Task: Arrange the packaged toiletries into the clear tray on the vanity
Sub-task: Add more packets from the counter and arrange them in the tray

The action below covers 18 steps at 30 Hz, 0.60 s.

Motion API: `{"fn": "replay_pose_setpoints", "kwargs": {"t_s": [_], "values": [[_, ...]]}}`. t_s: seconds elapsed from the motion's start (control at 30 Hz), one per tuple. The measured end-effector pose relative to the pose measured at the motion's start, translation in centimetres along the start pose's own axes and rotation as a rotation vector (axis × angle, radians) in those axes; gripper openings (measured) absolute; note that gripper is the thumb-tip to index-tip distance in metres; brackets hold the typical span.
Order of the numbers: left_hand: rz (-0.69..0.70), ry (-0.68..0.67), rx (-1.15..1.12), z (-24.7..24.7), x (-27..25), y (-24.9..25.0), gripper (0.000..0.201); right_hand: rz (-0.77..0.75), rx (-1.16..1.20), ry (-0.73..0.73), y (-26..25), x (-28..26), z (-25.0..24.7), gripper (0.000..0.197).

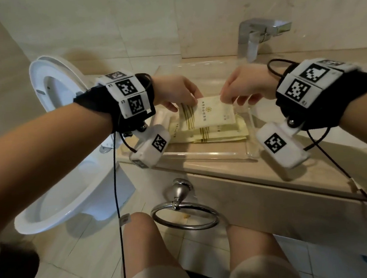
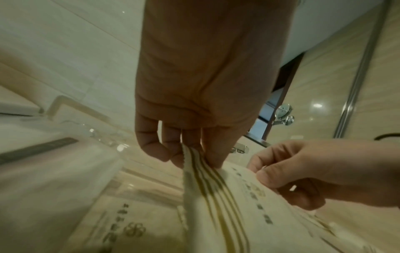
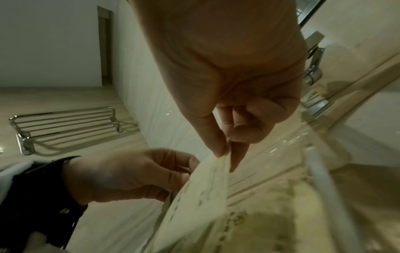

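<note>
Beige floor tiles lie nearest, under the person's knees, and a metal towel ring hangs on the front of the vanity. On the vanity top, close to its front edge, sits the clear tray, with bare counter on its right side. Flat cream packets lie stacked inside the tray. Just above them, the left hand pinches the striped left edge of one more packet, and the right hand pinches its right top edge. Behind the tray stands a silver tap by the wall. A white toilet stands off to the left.
</note>
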<state>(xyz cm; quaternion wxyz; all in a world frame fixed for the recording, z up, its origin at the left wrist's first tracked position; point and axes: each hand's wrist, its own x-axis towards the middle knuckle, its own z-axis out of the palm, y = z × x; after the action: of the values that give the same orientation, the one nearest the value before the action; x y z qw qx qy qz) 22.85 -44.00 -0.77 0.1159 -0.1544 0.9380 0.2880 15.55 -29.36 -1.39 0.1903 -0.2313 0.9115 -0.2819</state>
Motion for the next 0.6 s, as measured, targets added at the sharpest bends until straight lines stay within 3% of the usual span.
{"fn": "replay_pose_setpoints", "kwargs": {"t_s": [0.17,0.37,0.6], "values": [[-0.023,-0.059,0.051,1.7,1.2,0.1,0.014,0.039,-0.096,0.004,1.9,0.0,-0.1,0.024],[-0.011,-0.046,0.053,2.3,1.8,0.3,0.014,-0.027,-0.153,0.034,2.7,0.1,0.6,0.02],[0.13,0.055,0.018,1.6,1.2,0.7,0.015,-0.1,-0.31,0.147,2.4,0.2,0.6,0.02]]}}
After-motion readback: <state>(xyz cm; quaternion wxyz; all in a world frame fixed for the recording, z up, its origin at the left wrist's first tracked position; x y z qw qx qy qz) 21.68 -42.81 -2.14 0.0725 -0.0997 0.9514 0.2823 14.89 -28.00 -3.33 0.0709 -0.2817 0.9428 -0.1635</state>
